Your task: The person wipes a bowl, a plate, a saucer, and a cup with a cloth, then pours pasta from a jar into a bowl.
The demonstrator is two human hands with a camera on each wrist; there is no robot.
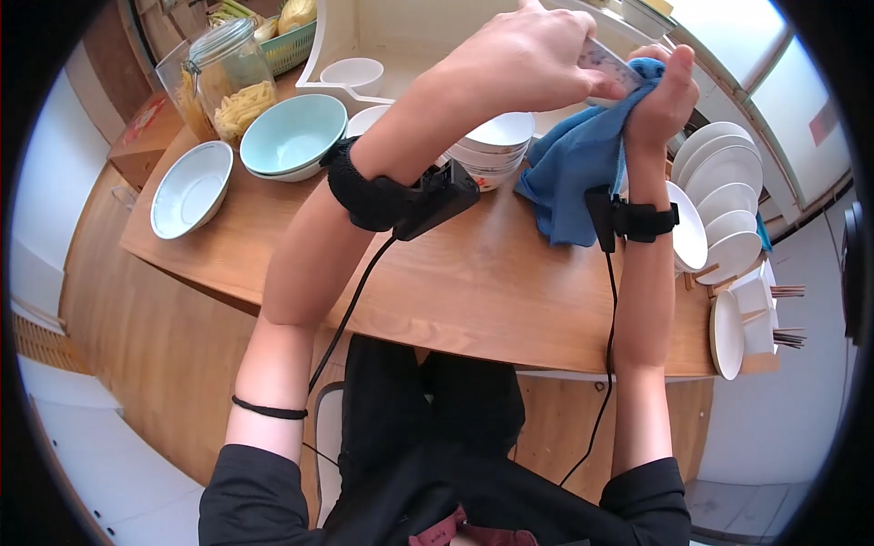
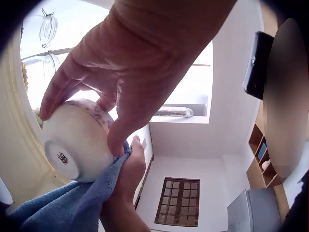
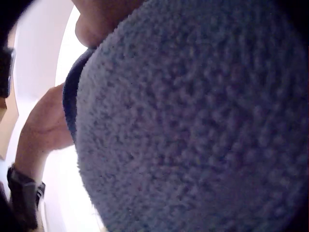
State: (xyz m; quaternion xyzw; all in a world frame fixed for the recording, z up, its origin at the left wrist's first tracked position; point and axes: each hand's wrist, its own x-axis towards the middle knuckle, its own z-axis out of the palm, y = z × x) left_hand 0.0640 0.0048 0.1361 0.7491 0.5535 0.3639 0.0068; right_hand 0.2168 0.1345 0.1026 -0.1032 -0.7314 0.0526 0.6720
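My left hand grips a white bowl with a purple floral band, fingers on one side and thumb on the other. In the left wrist view the bowl is tilted, its foot with a dark mark facing the camera. A blue cloth hangs from my right hand, which pinches it against the bowl's rim. Both hands are raised above the far side of the table. In the right wrist view the cloth fills most of the picture and hides the bowl and most of the right hand.
On the wooden table stand stacked patterned bowls, light-blue bowls, a white bowl near the left edge and a glass jar of pasta. To the right are racked white plates and chopsticks. Cables trail from both wrists.
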